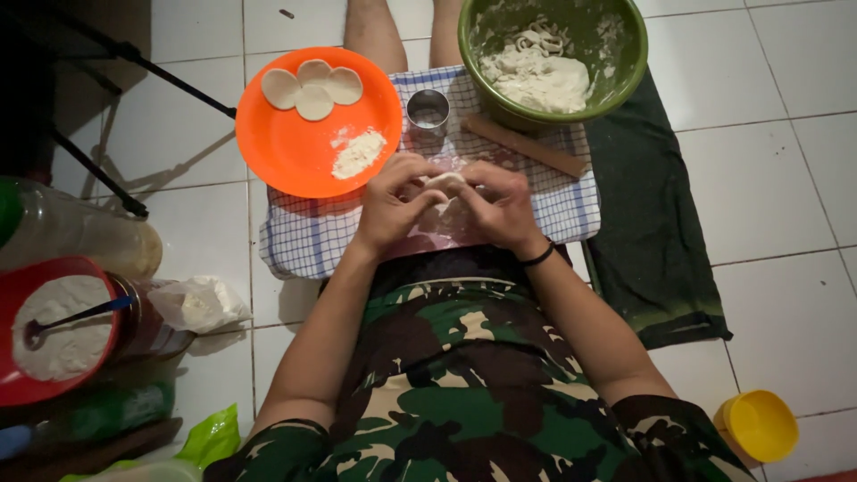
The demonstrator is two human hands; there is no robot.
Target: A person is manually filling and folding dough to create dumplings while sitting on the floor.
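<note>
White tiled floor (pixel 786 295); a checked cloth (pixel 312 236) serves as the work surface. The left hand (pixel 393 207) and right hand (pixel 500 203) close together on a dough piece (pixel 444 183), pinching it between the fingertips. Orange plate (pixel 295 147) at 10 o'clock receives finished dough discs (pixel 312 87); green bowl (pixel 616 67) at 1 o'clock stores bulk dough within reach.

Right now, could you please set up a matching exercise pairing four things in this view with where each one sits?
Things:
1. dough discs
2. metal ring cutter
3. wooden rolling pin
4. yellow cup

Places:
A. on the tiled floor, lower right
B. on the orange plate
C. on the checked cloth, beside the plate
D. below the green bowl, lying at a slant

Pairs: 1-B, 2-C, 3-D, 4-A
</note>
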